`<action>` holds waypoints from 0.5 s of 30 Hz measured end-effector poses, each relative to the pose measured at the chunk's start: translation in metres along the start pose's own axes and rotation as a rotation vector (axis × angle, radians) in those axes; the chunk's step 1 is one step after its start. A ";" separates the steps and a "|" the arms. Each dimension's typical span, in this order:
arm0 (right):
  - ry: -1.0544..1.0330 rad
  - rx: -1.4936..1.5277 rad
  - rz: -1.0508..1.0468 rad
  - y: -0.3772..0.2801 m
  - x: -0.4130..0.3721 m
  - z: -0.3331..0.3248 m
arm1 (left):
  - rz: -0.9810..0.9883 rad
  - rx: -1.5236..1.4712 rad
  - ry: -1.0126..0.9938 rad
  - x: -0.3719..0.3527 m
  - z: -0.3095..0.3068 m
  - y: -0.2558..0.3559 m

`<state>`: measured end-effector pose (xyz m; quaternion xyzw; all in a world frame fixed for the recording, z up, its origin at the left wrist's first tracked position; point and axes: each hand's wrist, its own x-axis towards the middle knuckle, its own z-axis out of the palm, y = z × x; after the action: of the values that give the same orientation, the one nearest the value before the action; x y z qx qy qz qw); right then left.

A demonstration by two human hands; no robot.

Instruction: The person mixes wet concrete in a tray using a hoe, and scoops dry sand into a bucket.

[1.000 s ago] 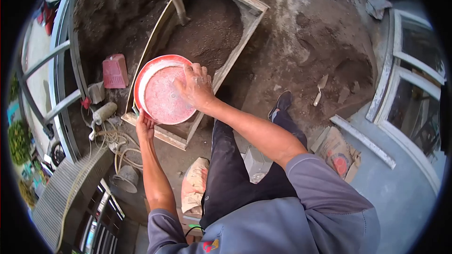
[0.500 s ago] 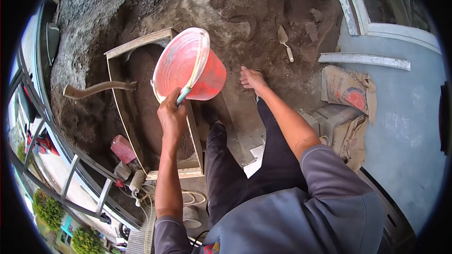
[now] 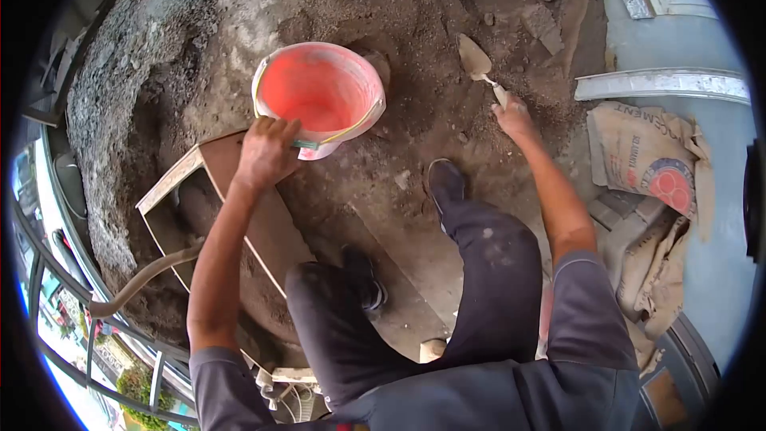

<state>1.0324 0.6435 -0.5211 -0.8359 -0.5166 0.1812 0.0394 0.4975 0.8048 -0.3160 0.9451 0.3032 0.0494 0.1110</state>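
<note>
My left hand is closed round the green grip of a bucket's handle. The red bucket, pale with dried residue, stands over the sandy ground with its mouth facing me, and nothing shows inside it. To the right, my right hand has its fingers round the end of the light handle of a trowel. The trowel's pointed blade lies on the soil, aimed away from me.
A wooden-framed sieve box stands by my left leg, with a curved wooden handle across it. Cement bags and grey blocks lie right, below a white metal strip. Gravel is heaped left; lumps lie far right.
My left hand has moved the bucket forward, from above the sieve box to the bare soil. My right hand has reached forward and taken hold of the trowel. I lean lower now.
</note>
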 end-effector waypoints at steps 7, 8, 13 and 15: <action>0.050 0.046 -0.082 0.048 0.049 0.064 | -0.184 -0.348 0.003 0.035 -0.013 -0.045; 0.044 0.089 -0.074 0.051 0.053 0.068 | -0.349 -0.556 0.013 0.030 -0.013 -0.055; -0.245 0.651 -0.022 -0.031 -0.017 0.044 | -0.489 -0.326 0.394 0.031 0.028 -0.095; -0.345 0.688 -0.364 -0.053 -0.020 0.067 | -0.554 -0.422 0.687 0.041 0.047 -0.089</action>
<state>0.9563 0.6420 -0.5649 -0.6266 -0.5643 0.4702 0.2605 0.4883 0.8907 -0.3817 0.7148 0.5458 0.3876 0.2025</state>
